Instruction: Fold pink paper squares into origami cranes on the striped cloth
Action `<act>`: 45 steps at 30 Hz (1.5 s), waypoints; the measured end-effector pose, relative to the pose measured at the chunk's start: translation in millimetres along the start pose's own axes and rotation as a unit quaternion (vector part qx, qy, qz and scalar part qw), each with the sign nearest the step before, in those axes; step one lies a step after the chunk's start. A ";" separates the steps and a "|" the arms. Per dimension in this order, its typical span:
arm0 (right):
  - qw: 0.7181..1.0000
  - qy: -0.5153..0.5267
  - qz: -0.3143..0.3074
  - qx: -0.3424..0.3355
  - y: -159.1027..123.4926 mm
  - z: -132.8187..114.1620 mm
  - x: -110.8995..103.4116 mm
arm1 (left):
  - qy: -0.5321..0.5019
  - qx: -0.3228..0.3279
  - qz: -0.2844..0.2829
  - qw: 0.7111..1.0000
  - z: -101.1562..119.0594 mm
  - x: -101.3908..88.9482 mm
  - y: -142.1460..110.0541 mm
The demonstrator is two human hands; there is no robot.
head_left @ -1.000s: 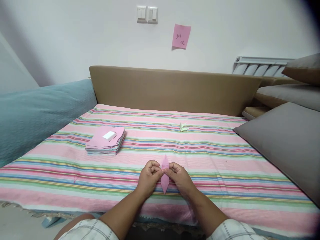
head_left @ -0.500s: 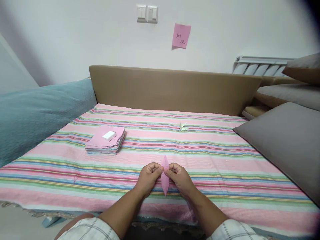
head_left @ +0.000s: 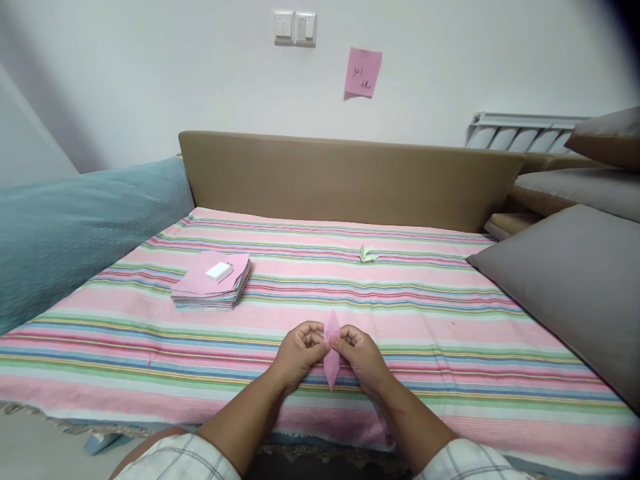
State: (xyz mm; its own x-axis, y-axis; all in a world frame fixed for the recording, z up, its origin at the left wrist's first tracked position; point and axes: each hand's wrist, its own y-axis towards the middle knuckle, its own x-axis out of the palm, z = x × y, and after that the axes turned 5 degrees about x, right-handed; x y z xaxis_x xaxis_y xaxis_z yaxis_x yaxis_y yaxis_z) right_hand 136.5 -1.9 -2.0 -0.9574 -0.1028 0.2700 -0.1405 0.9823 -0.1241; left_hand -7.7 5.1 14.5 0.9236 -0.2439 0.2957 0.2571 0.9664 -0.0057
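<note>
A narrow, pointed piece of folded pink paper is held upright over the striped cloth, its tips pointing away from me and toward me. My left hand pinches its left edge near the middle, thumb on the near face. On the other side, my right hand grips it at the same height, with the thumb laid across the centre. Both sets of fingertips behind the paper are partly hidden. Farther off, a small pale green folded paper piece rests on the cloth.
At the left lies a stack of coloured paper with a white charger-like block on top. The striped cloth covers the seat. Grey cushions pile up at the right, a blue-covered armrest borders the left, and a brown backrest stands behind.
My left thumb has slid slightly across the paper's middle and its fingers have shifted a little. The folded pink paper has moved very slightly to the right.
</note>
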 end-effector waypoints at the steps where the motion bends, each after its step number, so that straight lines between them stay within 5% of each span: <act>1: 1.000 -0.004 0.001 -0.002 0.2 0.7 -0.5 | 0.001 -0.002 -0.001 1.000 0.0 0.1 0.2; 21: 0.992 -0.122 -0.010 -0.035 -3.6 -6.3 0.4 | 0.063 0.035 0.026 0.997 -4.9 -2.4 1.5; 29: 0.994 -0.095 0.026 -0.040 -1.8 1.6 -1.0 | 0.001 -0.009 -0.028 1.000 -3.0 1.6 0.8; 36: 0.999 -0.030 -0.036 -0.015 -3.1 -2.7 1.4 | -0.063 0.010 0.022 0.998 1.2 2.2 3.0; 45: 0.999 0.034 0.005 0.001 1.0 1.1 0.4 | -0.060 0.022 0.042 0.997 -2.9 2.5 3.9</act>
State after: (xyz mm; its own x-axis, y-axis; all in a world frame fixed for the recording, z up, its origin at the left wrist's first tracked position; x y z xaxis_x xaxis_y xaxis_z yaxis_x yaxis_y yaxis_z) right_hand 135.7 -1.1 -3.1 -0.9393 -0.0826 0.3329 -0.1322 0.9828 -0.1292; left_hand -3.6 8.0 12.5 0.8996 -0.1534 0.4088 0.1651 0.9863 0.0067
